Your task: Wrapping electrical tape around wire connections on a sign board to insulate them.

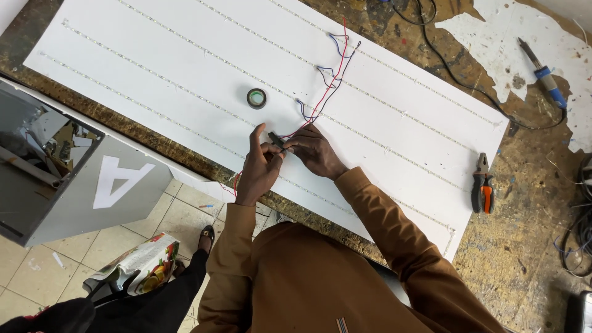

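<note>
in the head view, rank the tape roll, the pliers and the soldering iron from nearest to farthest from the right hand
1. Tape roll: nearest, on the white board just up and left of the right hand.
2. Pliers: farther, on the bench past the board's right edge.
3. Soldering iron: farthest, at the bench's upper right.

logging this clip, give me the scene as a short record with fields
surface: white panel with rows of LED strips, on a worn workbench
left hand: pinches a strip of black tape
right hand: grips the same tape, by the red wire
nearby: tape roll, pliers, soldering iron
</note>
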